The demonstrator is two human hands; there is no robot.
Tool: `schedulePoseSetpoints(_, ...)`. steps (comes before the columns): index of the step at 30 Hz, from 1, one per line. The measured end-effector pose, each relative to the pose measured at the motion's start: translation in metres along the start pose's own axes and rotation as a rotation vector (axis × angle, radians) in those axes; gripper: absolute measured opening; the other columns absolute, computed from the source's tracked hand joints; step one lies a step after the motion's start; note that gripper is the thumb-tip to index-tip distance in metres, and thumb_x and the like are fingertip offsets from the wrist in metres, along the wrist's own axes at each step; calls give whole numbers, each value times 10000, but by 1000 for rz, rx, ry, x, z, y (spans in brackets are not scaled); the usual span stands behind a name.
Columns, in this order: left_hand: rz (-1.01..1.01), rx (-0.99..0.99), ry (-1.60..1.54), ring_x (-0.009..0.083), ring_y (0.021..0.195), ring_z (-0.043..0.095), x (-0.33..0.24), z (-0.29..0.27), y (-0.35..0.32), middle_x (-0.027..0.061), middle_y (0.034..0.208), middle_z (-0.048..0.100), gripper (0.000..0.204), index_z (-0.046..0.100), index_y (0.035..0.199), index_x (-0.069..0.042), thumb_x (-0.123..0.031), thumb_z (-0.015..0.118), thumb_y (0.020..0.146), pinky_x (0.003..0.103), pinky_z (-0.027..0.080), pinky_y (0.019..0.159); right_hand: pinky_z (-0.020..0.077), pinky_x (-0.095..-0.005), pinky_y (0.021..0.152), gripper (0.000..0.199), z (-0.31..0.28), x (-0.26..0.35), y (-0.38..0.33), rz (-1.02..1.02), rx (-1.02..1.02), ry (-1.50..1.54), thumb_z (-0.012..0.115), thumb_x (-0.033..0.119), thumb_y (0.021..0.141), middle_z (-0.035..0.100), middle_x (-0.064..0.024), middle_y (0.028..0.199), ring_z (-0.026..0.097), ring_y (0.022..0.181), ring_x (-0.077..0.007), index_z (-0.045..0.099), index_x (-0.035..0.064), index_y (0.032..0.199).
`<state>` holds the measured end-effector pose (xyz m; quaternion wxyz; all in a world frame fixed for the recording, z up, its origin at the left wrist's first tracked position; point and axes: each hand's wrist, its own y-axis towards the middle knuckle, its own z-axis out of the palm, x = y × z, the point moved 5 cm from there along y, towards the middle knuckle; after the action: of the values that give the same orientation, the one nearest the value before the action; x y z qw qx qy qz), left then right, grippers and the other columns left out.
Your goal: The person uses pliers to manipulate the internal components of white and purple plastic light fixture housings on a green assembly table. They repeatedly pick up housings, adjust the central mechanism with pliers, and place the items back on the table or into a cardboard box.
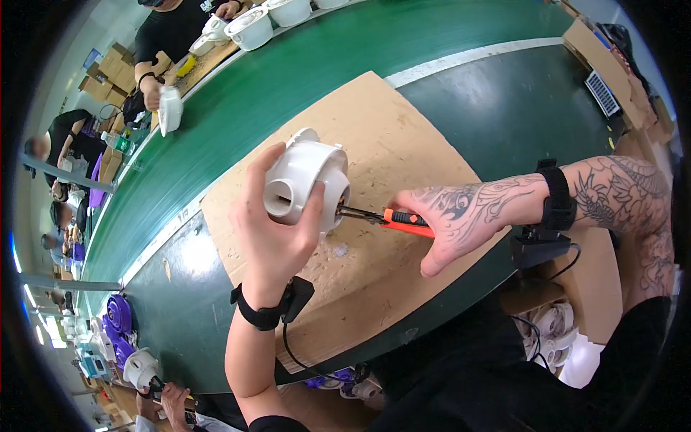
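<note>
While the left hand (277, 234) grasps a white plastic housing (308, 171) from its near left side, thumb on the right and fingers on the left of a short round spout, the right hand (457, 223) grips orange-and-black-handled pliers (409, 222). The housing lies directly beyond the left palm and to the left of the right hand; the pliers bridge the gap, their slim metal tips reaching an opening in the housing's right side. Behind both is a worn brown cardboard sheet (417, 147), spread over the dark green tabletop (497, 108); whether the housing touches it cannot be told.

At the lower right, beside the tabletop, an open cardboard box (596, 277) contains a heap of white plastic parts (553, 324). Several white tubs (249, 30) stand in a row along the far side, at the top edge; their contents are too small to identify. Near them, a co-worker's hand (151, 93) holds a white part (170, 111). Purple round parts (119, 315) are gathered at the tabletop's left end.
</note>
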<state>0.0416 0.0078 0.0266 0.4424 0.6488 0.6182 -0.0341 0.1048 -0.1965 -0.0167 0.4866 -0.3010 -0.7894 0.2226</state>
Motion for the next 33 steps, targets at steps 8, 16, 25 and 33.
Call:
schedulePoseSetpoints(8, 18, -12, -21, 286, 929, 710, 2, 2, 1, 202, 1005, 706, 493, 596, 1200, 39, -104, 754, 755, 347, 532, 845, 486, -390, 832, 818, -4, -1, 1, 14, 4, -12, 798, 348, 658, 588, -205, 1064, 601, 982, -312, 451, -57, 1278)
schedulePoseSetpoints(16, -87, 7, -131, 255, 924, 712, 10, 6, 1, 195, 980, 718, 503, 594, 1226, 37, -109, 751, 771, 345, 538, 843, 481, -394, 895, 857, 1, 3, -5, -33, -30, -17, 803, 362, 661, 587, -235, 1137, 591, 1080, -333, 432, -61, 1308)
schedulePoseSetpoints(25, -121, 7, -146, 241, 927, 714, 11, 3, 3, 188, 986, 721, 494, 595, 1233, 33, -118, 741, 785, 336, 542, 837, 485, -394, 900, 853, -6, 11, -1, -6, -26, -44, 795, 350, 669, 581, -251, 1167, 595, 1087, -340, 424, -79, 1307)
schedulePoseSetpoints(33, -147, 3, -159, 236, 932, 709, 13, 3, 4, 179, 993, 718, 477, 601, 1225, 25, -132, 731, 794, 340, 542, 844, 496, -410, 871, 780, -5, 14, -1, -18, -72, -75, 778, 338, 679, 598, -254, 1110, 616, 1051, -359, 443, -60, 1260)
